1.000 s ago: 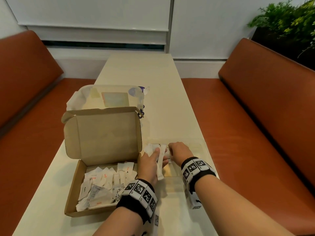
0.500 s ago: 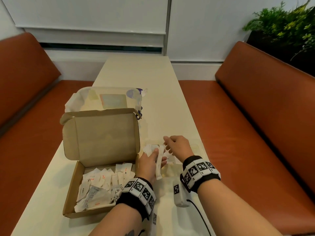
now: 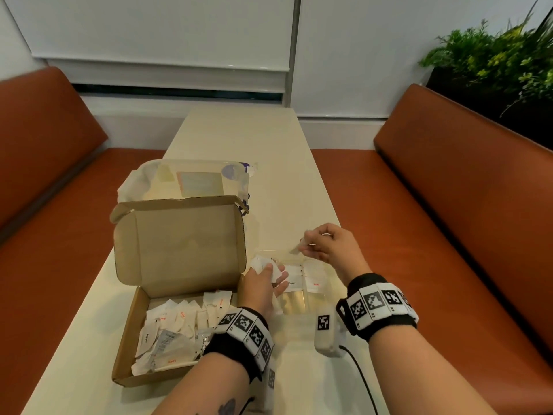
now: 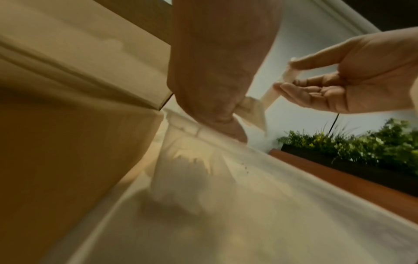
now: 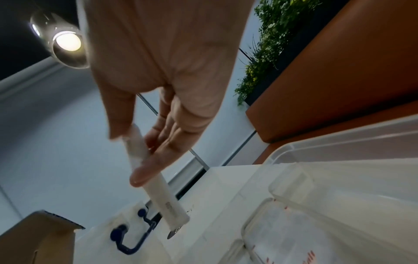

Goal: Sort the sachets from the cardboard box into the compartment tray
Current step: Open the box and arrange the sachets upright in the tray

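The open cardboard box (image 3: 179,250) stands on the left of the table with several white sachets (image 3: 176,327) in its bottom. Right of it lies the clear compartment tray (image 3: 296,304), with a few sachets in its far cells. My left hand (image 3: 270,272) sits at the tray's left end and grips a small bunch of white sachets (image 4: 253,110). My right hand (image 3: 305,244) hovers over the tray's far edge and pinches a long white stick sachet (image 5: 158,187) between thumb and fingers, its free end pointing down.
A clear plastic bag (image 3: 185,181) with blue handles lies behind the box lid. A white device with a marker (image 3: 326,333) and black cable sits near the tray's front. Orange benches flank the narrow table (image 3: 239,139); a plant (image 3: 493,55) stands at the far right.
My right hand has pulled the stick sachet away from my left hand and lifted it up and to the far right. The left hand stays at the tray's left end.
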### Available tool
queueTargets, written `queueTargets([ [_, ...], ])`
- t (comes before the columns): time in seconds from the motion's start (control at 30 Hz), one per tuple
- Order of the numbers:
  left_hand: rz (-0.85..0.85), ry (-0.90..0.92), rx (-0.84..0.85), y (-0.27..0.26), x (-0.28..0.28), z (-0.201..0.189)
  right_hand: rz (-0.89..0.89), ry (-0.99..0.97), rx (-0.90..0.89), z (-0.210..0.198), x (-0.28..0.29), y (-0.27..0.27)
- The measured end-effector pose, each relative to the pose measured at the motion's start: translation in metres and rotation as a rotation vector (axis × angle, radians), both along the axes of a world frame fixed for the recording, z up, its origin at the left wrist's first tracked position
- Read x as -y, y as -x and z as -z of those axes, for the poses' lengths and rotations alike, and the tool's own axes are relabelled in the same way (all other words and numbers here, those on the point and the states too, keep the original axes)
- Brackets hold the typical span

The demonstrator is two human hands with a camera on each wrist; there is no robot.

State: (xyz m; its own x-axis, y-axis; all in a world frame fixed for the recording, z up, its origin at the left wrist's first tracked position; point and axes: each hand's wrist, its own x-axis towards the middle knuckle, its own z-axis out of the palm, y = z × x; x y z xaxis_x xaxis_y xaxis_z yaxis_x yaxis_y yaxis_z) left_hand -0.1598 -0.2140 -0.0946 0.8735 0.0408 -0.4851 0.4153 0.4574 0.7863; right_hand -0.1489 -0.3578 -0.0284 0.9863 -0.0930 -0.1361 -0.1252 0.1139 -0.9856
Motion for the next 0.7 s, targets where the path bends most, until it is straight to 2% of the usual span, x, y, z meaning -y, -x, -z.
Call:
queueTargets([
  [0.1,0.016,0.119,-0.013,-0.004,0.002,-0.011,-0.014,-0.034,-0.006,0.002,0.000,0.005],
  [0.23,0.029,0.238,0.012,-0.008,0.004,-0.024,-0.093,0.258,0.043,0.018,0.000,0.013],
  [0.37,0.069,0.184,0.074,-0.007,0.006,-0.026,-0.068,0.397,-0.010,0.026,0.002,0.019],
  [0.53,0.102,0.110,0.107,-0.002,0.010,-0.024,-0.110,0.363,-0.080,0.031,0.003,0.018],
  [0.7,0.115,0.058,0.098,0.000,0.008,-0.019,-0.048,0.376,-0.051,0.033,0.003,0.014],
])
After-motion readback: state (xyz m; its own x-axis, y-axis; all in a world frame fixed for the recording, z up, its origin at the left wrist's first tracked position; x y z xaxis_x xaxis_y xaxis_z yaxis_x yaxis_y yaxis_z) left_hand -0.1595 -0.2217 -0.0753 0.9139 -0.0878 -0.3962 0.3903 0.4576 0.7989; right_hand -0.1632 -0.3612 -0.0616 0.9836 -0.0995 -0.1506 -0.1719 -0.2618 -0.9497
